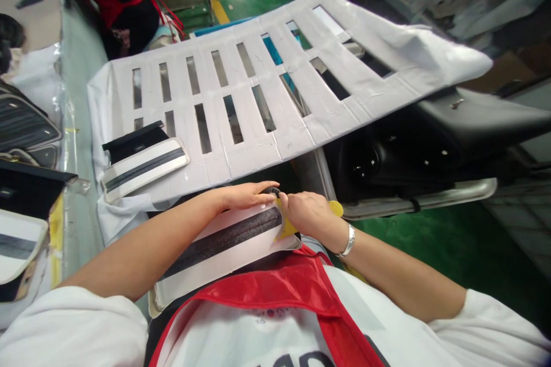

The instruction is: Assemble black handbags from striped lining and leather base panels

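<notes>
A white panel with a dark grey textured stripe (235, 239) lies slanted across my lap, against the red apron. My left hand (247, 195) rests along its far edge, fingers stretched out towards the right end. At that end my right hand (306, 213) is closed round a yellow flat tool (287, 230). One rounded yellow end sticks out past the hand, and a wider part shows over the panel's stripe. A small dark rounded piece (271, 191) shows between the two hands; I cannot make out what it is.
Ahead stands a white-covered slotted rack (275, 143), with a similar striped black-and-white piece (146, 166) at its left. More such pieces (21, 235) lie on the left table. Black glossy bag-like items (387, 149) sit under the rack at right. A co-worker (124, 0) is at the upper left.
</notes>
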Action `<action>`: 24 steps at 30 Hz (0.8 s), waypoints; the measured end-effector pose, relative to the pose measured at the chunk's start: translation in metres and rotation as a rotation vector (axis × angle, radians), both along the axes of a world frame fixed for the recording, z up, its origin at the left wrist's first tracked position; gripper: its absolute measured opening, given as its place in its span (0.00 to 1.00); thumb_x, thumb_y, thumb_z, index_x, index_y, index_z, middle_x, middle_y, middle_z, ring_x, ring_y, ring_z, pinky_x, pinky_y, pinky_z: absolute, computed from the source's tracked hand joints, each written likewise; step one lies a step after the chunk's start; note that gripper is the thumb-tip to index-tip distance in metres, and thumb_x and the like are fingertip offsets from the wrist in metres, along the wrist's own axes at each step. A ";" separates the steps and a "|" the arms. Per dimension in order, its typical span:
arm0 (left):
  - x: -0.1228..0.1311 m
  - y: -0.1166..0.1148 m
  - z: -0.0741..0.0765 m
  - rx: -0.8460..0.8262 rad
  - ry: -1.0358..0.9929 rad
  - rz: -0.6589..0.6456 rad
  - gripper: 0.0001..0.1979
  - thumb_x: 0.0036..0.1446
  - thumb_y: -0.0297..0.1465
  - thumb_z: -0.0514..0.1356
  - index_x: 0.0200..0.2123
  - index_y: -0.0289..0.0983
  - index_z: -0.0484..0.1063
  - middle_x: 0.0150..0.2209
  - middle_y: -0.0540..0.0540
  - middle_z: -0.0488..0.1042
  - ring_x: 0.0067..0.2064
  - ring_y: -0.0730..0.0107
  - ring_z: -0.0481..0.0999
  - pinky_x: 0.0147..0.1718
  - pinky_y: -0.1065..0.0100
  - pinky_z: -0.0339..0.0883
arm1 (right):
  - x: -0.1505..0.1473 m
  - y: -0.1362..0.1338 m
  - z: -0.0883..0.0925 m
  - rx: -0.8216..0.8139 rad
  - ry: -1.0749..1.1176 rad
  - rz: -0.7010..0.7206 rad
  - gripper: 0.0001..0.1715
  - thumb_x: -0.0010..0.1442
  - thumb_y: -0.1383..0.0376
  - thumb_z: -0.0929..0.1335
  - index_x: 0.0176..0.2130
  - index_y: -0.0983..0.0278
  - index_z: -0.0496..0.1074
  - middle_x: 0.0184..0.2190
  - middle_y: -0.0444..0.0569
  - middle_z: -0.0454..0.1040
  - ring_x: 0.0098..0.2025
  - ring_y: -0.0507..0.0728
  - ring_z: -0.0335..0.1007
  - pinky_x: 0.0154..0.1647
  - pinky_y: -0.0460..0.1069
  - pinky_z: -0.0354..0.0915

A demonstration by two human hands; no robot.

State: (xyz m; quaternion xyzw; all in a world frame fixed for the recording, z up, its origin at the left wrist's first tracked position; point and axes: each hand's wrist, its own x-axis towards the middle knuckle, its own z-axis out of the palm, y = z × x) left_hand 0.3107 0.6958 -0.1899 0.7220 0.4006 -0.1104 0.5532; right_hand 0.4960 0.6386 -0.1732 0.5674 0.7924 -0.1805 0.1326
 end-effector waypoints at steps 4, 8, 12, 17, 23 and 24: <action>-0.002 -0.005 -0.002 0.057 -0.007 0.019 0.36 0.57 0.47 0.50 0.63 0.32 0.51 0.63 0.40 0.58 0.62 0.61 0.59 0.60 0.65 0.50 | -0.006 -0.007 0.003 -0.035 0.021 -0.063 0.35 0.67 0.55 0.48 0.34 0.66 0.75 0.33 0.57 0.77 0.38 0.59 0.74 0.37 0.50 0.65; -0.009 -0.011 0.003 0.164 -0.024 0.082 0.31 0.60 0.46 0.43 0.61 0.34 0.57 0.63 0.42 0.57 0.63 0.62 0.57 0.61 0.63 0.46 | 0.000 0.006 0.007 -0.141 0.161 -0.073 0.31 0.66 0.54 0.53 0.33 0.70 0.75 0.31 0.60 0.76 0.34 0.60 0.73 0.33 0.50 0.64; -0.022 -0.039 0.011 0.343 -0.042 0.192 0.33 0.61 0.47 0.41 0.61 0.33 0.57 0.64 0.41 0.56 0.64 0.62 0.55 0.63 0.62 0.44 | 0.033 0.010 0.010 -0.184 0.220 -0.141 0.38 0.67 0.51 0.48 0.30 0.70 0.74 0.27 0.55 0.75 0.26 0.54 0.70 0.25 0.46 0.60; -0.016 -0.106 0.026 0.760 -0.045 0.125 0.32 0.58 0.48 0.51 0.60 0.35 0.59 0.63 0.38 0.57 0.63 0.53 0.55 0.62 0.51 0.44 | 0.068 -0.031 0.003 -0.082 0.195 -0.255 0.40 0.67 0.52 0.46 0.28 0.70 0.73 0.26 0.56 0.74 0.26 0.54 0.69 0.24 0.46 0.56; 0.016 -0.159 0.024 0.991 -0.049 0.080 0.21 0.56 0.43 0.57 0.48 0.36 0.70 0.50 0.40 0.71 0.51 0.55 0.67 0.51 0.53 0.58 | 0.051 -0.080 -0.012 0.038 0.200 -0.248 0.35 0.68 0.56 0.48 0.31 0.69 0.73 0.32 0.61 0.76 0.36 0.59 0.73 0.34 0.49 0.60; 0.018 -0.162 0.021 1.003 -0.030 0.104 0.20 0.56 0.42 0.58 0.47 0.36 0.70 0.49 0.40 0.72 0.50 0.55 0.67 0.49 0.53 0.59 | 0.048 -0.084 -0.014 0.049 0.204 -0.247 0.35 0.68 0.56 0.48 0.32 0.70 0.73 0.33 0.62 0.76 0.37 0.60 0.73 0.35 0.49 0.61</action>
